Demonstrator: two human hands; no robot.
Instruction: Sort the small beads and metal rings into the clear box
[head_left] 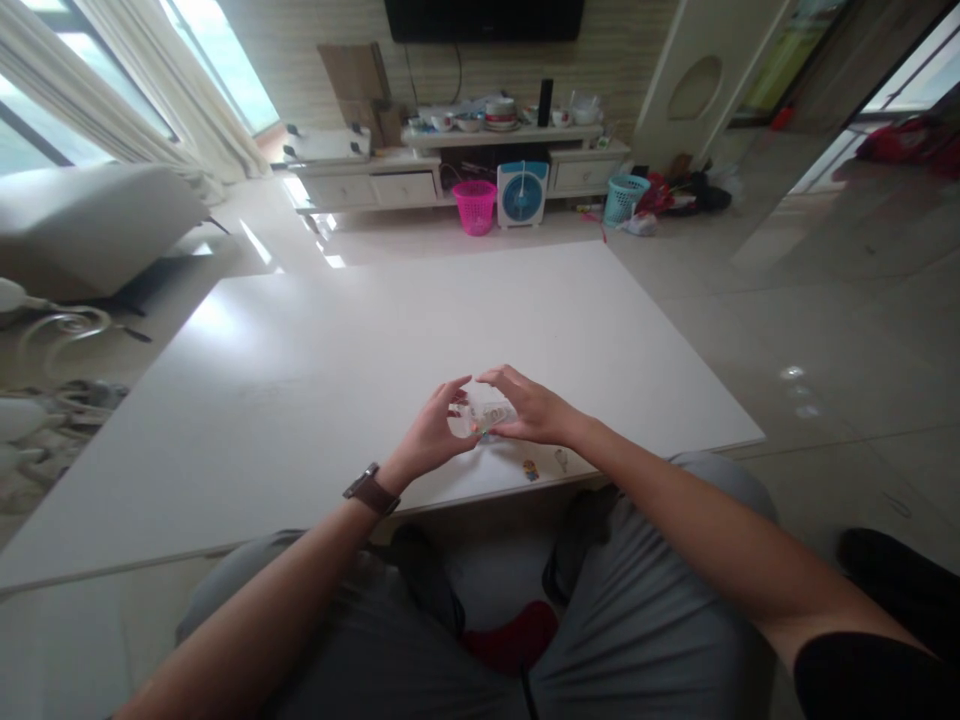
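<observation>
Both hands clasp one small clear thing [489, 413] between them, low over the near edge of the table [315, 370]. What it is stays too blurred to tell, though it looks see-through with flecks of colour inside.

Now the room, big things first. That table is wide, white and glossy, filling the middle of the view. Off to the left sits a grey sofa [82, 225] under pale curtains [127, 90]. Along the far wall runs a low white cabinet [420, 180] with bowls and cups on top, and a dark screen [484, 18] hangs above it. On the floor in front stand a blue fan [523, 194], a pink basket [475, 206] just left of it and a teal basket [625, 198] to the right.

Closer in: left hand [431, 440] curls up from below, a brown watch [371, 490] on that wrist, fingertips pressed to the thing's left side. Right hand [532, 410] arches over the top, fingers closed down on it. Two tiny stickers [531, 469] lie on the table just beneath the right wrist, near the edge.
</observation>
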